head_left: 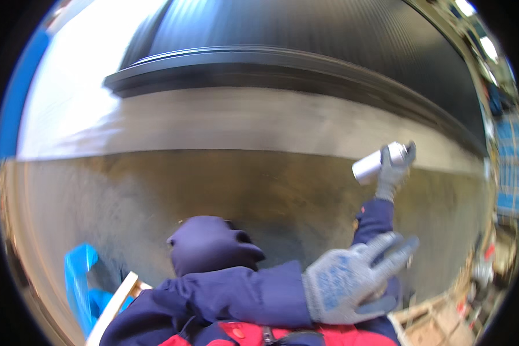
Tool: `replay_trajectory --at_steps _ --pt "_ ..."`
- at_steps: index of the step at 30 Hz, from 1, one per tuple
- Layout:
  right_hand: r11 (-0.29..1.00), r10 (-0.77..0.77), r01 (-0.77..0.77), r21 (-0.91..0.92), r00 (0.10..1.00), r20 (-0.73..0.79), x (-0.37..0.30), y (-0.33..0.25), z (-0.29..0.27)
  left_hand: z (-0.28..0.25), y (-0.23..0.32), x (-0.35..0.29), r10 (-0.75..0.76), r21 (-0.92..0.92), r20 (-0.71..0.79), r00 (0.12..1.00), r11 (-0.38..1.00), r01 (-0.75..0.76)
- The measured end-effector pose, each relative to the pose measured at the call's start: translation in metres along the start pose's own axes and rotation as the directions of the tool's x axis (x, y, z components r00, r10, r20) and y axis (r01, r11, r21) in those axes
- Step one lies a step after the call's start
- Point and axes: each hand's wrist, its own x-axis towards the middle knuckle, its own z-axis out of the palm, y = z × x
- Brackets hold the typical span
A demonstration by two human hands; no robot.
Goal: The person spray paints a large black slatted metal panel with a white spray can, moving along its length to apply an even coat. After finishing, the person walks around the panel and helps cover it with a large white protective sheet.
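Grey-gloved on right hand (393, 171) and left hand (343, 284). Grasping white can (367, 168) in right fingers, tilted well over, seen against edge between brown floor (225, 181) and pale strip (225, 118). Holding left across front of navy-and-red jacket (236, 295), with fingers spread, released.

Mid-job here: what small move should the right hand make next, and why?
Probably turn the white cylindrical can more upright: the grey-gloved right hand holds it tilted well over, and the grey-gloved left hand, apart from the can, seems to leave room to turn.
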Motion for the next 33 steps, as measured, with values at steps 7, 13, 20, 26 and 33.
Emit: replay_trajectory --at_steps 7,13,20,26,33 --pt "0.903 -0.072 -0.104 0.416 0.92 0.385 -0.122 -0.106 0.117 -0.015 0.01 -0.003 0.057 -0.012 -0.049 0.997 0.998 -0.057" --pt "0.754 -0.42 -0.087 0.651 0.698 0.58 -0.236 -0.274 0.197 -0.057 0.019 -0.017 0.026 0.025 -0.139 0.99 0.999 -0.022" --pt "0.69 -0.668 0.147 0.709 0.505 0.546 -0.278 -0.432 0.231 -0.084 0.018 -0.027 0.176 -0.035 -0.441 0.88 0.976 -0.213" --pt "0.733 -0.635 0.181 0.655 0.529 0.564 -0.262 -0.423 0.248 -0.094 0.011 -0.024 0.204 -0.045 -0.44 0.875 0.968 -0.248" --pt "0.817 -0.339 -0.008 0.576 0.802 0.492 -0.184 -0.255 0.179 -0.073 0.011 -0.026 0.195 -0.072 -0.433 0.88 0.966 -0.249"
